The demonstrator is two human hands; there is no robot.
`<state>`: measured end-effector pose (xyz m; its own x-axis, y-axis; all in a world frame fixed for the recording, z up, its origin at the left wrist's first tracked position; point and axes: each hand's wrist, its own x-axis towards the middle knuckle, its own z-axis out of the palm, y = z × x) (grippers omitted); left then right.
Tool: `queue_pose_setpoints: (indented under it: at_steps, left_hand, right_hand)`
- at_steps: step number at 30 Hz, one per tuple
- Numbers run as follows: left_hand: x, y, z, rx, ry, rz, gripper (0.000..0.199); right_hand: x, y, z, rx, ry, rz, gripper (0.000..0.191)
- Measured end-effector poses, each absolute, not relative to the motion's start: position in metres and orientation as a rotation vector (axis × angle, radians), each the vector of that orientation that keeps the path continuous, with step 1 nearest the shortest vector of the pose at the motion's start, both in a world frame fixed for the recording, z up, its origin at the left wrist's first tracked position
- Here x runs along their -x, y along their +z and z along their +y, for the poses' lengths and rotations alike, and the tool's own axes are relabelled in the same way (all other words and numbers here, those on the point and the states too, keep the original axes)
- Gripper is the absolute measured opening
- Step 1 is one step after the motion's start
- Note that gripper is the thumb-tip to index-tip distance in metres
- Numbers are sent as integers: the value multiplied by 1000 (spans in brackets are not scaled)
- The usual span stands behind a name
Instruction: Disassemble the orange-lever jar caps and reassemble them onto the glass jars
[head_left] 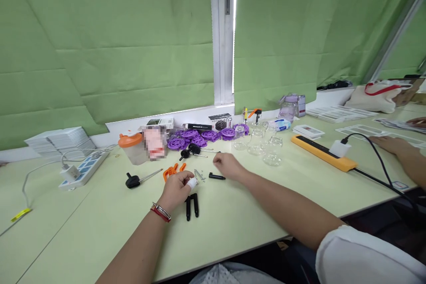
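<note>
My left hand (178, 187), with a white wrap on the thumb, is pinched closed just above the table; what sits between its fingertips is too small to make out. Beside it lie loose screws (200, 175) and orange plastic parts (171, 171). Two black rod-like parts (192, 207) rest below that hand. My right hand (228, 166) is curled closed near the tip of a black-handled screwdriver (195, 148), and its fingertips are partly hidden. Another black rod-like part (217, 176) lies just under it. A second screwdriver (133, 181) lies to the left.
Purple plastic wheels (199, 137) are piled at the back, with clear glass jars (255, 144) to their right. An orange-lidded cup (133, 147) and a white power strip (85, 167) stand left. A yellow power strip (322, 153) lies right, near another person's hand (388, 144).
</note>
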<state>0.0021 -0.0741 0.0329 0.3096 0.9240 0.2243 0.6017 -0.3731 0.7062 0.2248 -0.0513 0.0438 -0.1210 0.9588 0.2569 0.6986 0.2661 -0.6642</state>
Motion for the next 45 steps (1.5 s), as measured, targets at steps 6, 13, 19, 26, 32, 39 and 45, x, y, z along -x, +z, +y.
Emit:
queue_pose_setpoints:
  at_steps: [6,13,19,26,32,39,45]
  left_hand:
    - [-7,34,-76,-2133,777,1360,21]
    - [-7,32,-76,-2152,758,1381,19]
    - [-7,32,-76,-2146,753,1366,19]
    - [-7,32,-77,-2162,758,1362,21]
    - [-7,30,-76,-2174,740,1375,22]
    - [-7,31,-76,-2173,750,1370,21]
    - [-7,29,-75,-2196,838,1277,31]
  right_hand:
    - [-292,32,-14,1693,239,-1996,14]
    - [-291,5,-2,1604,164,-2134,11]
    - [-286,2,2,1626,171,-2154,11]
    - [-282,9,-6,1609,158,-2129,13]
    - [-247,24,-44,1380,142,-2304,11]
    - [-226,7,-61,1372,-144,-2615,16]
    - [-225,12,-72,1284,284,-2292,13]
